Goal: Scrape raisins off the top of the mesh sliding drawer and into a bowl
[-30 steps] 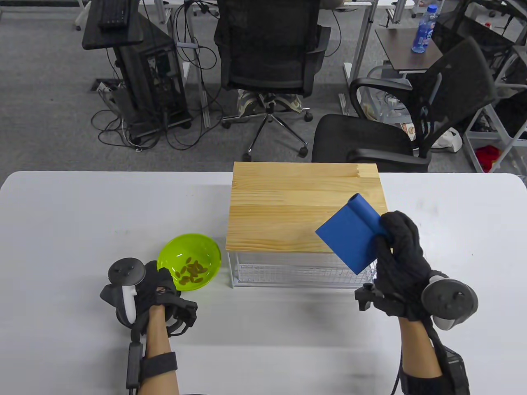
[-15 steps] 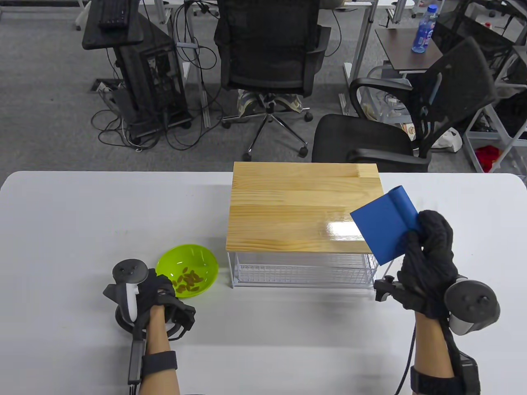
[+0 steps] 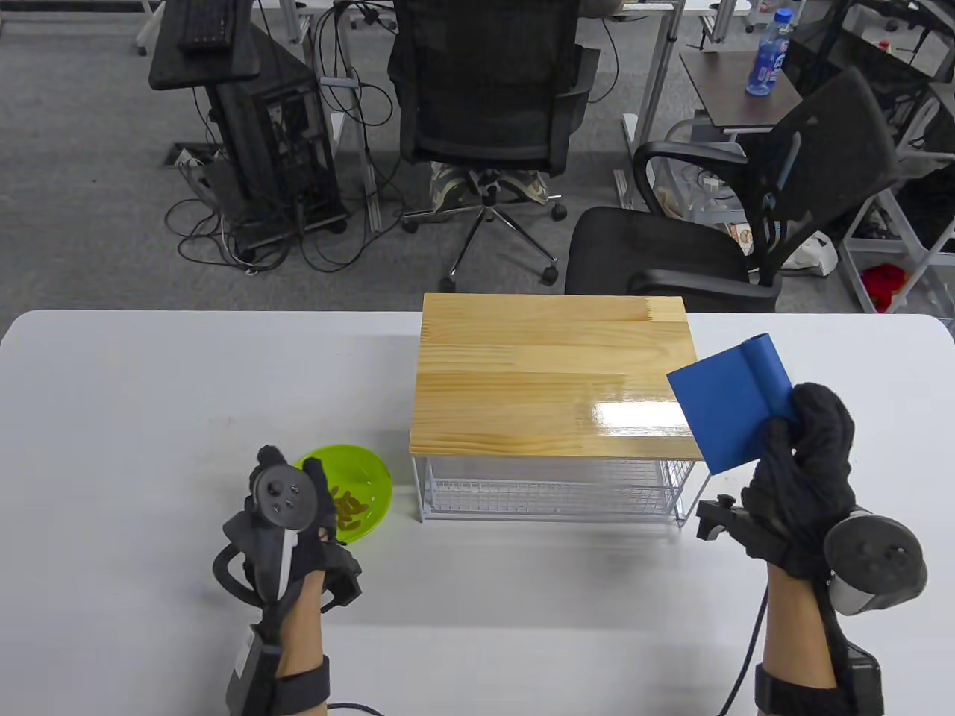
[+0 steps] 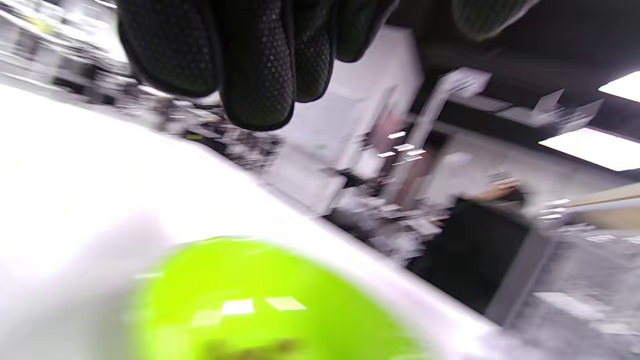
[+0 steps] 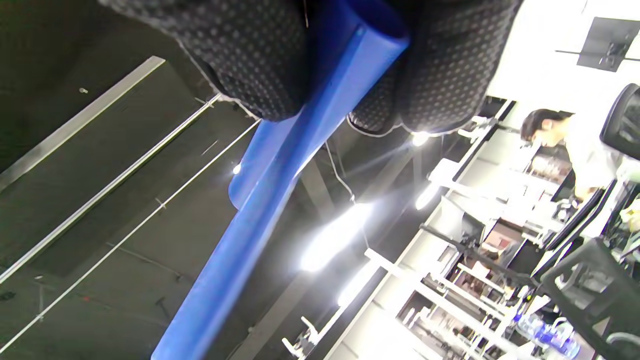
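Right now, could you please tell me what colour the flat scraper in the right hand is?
Solid blue flat scraper; clearest in the table view.

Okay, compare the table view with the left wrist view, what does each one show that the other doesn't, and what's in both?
Only the table view shows the right hand gripping the blue scraper, held off the right edge of the drawer's bare wooden top, and the left hand whole. Only the left wrist view shows that hand's fingertips hanging clear above the bowl, holding nothing. Both show the green bowl with raisins on the white table.
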The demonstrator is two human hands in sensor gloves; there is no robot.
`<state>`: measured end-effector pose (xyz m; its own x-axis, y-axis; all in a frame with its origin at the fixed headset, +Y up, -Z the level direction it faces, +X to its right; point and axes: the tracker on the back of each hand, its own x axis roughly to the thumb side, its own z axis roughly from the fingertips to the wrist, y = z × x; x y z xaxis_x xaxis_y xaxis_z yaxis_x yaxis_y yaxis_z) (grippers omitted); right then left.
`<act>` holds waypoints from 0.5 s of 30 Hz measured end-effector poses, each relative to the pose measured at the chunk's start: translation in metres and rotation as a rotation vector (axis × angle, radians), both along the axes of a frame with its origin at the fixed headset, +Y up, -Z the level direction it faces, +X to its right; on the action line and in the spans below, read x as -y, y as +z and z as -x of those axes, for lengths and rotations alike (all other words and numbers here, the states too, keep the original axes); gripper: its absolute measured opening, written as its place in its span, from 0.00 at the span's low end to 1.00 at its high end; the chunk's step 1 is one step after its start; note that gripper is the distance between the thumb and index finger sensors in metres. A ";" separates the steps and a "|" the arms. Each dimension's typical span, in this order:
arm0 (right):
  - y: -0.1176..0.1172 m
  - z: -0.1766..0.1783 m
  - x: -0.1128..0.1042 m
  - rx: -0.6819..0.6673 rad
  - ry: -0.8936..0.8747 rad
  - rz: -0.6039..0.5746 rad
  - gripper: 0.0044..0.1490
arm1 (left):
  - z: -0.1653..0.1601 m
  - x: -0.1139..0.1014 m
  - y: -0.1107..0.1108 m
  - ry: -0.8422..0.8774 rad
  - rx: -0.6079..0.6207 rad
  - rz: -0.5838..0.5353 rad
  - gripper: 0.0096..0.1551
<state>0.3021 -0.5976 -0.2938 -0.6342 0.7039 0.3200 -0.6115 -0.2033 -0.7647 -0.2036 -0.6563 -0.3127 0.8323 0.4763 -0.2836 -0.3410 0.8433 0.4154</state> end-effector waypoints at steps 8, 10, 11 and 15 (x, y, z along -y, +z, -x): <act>-0.007 -0.026 0.018 0.128 0.022 0.094 0.33 | -0.154 0.008 0.039 -0.457 0.793 0.115 0.49; -0.012 -0.037 0.029 0.156 -0.018 0.124 0.33 | -0.174 0.028 0.043 -0.518 0.908 0.176 0.48; -0.013 -0.040 0.034 0.166 -0.025 0.141 0.33 | -0.179 0.034 0.043 -0.523 0.942 0.214 0.48; -0.021 -0.062 0.065 0.244 -0.040 0.273 0.33 | -0.195 0.051 0.046 -0.491 1.105 0.334 0.47</act>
